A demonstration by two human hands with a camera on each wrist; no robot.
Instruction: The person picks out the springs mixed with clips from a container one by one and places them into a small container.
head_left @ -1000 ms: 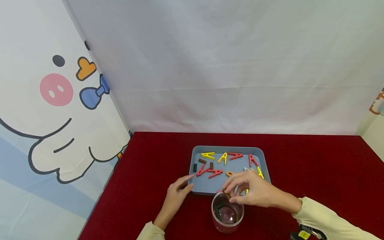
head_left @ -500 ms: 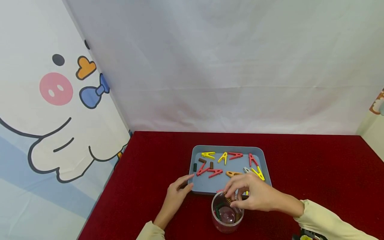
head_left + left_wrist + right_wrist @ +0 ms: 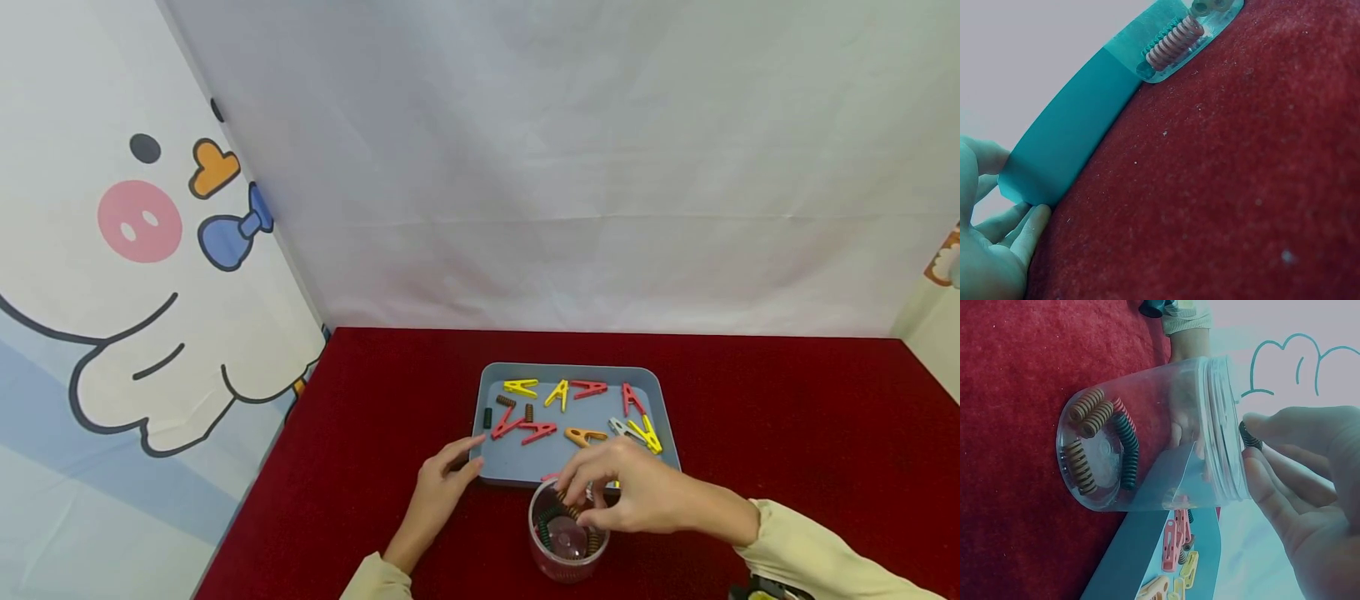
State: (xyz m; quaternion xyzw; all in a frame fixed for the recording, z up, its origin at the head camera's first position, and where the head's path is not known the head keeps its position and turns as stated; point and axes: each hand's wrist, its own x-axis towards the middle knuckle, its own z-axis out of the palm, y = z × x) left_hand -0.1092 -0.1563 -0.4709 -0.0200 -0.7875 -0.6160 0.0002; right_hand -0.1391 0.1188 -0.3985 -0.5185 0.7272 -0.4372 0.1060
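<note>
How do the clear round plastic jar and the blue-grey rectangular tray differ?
Shape: the clear round plastic jar is deep and narrow; the blue-grey rectangular tray is shallow and wide.
Walls: the jar is see-through, the tray opaque.
Contents: only coil springs show inside the jar; the tray holds springs plus coloured clips.
Shared: both are open-topped, on the red cloth.

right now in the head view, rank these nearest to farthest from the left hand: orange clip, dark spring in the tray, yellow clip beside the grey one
From the left hand:
1. Dark spring: near the left wall of the tray.
2. Orange clip: around mid-tray.
3. Yellow clip: right side, beside the grey clip.
</note>
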